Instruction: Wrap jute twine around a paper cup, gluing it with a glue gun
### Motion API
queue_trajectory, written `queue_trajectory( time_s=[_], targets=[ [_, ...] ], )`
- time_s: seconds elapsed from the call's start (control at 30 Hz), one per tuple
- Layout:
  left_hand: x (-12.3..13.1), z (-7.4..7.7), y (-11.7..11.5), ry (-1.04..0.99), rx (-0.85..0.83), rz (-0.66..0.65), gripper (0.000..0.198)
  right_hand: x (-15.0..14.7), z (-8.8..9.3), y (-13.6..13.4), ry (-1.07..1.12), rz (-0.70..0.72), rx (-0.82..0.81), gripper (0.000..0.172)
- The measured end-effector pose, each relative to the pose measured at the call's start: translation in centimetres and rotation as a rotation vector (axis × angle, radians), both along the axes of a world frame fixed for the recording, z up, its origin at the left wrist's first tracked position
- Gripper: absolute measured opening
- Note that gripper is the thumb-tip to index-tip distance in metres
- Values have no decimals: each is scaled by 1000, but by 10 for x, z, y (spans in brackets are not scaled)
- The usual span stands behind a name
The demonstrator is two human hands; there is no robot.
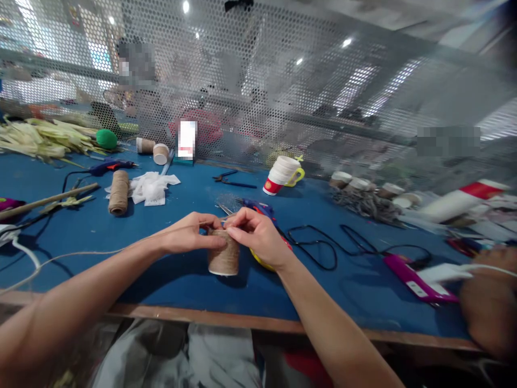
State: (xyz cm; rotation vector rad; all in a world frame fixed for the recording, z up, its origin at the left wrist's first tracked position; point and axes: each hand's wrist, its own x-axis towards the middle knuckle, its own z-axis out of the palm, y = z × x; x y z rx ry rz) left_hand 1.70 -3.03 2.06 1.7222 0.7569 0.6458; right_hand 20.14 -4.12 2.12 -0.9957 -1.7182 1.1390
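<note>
While both hands of the person meet above the near part of the blue table [173, 288], a twine-wrapped cup [223, 257] is between them, near the table's front edge. Its upper end is close to the fingers, and a thin white edge shows at its bottom. The left hand [188, 233] grips the cup, with the thumb laid along its near side and the other fingers bent behind the upper edge. The right hand [257, 233] has its thumb and forefinger closed together at this same edge; whether they pinch the twine or the rim, I cannot tell. A loose strand of twine [86, 253] runs beside the left forearm toward the left side.

Just behind the right hand lies a blue tool [257, 205], partly hidden, and farther back are pliers [234, 183]. Near them leans a stack of white cups [284, 168] with a yellow handle. To the left, a twine spool [118, 193] stands beside white crumpled material [153, 188]. On the right, a purple power strip [418, 280] lies near another person's arm [490, 302].
</note>
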Motion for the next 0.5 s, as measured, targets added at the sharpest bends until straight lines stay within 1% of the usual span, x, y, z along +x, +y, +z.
queue_trajectory(
  time_s=[0.1,0.23,0.37,0.5],
  targets=[
    [2,-1,-2,-21,-32,41,21,-1,0,0,-73,-35,55,14],
    [3,-4,-3,-54,-50,50,20,-1,0,-1,-114,-37,91,13],
    [3,-7,-1,-85,-49,54,21,-1,0,-1,-132,-34,101,12],
    [2,-6,-2,-63,-15,71,22,-1,1,-1,-140,-35,89,13]
  ],
)
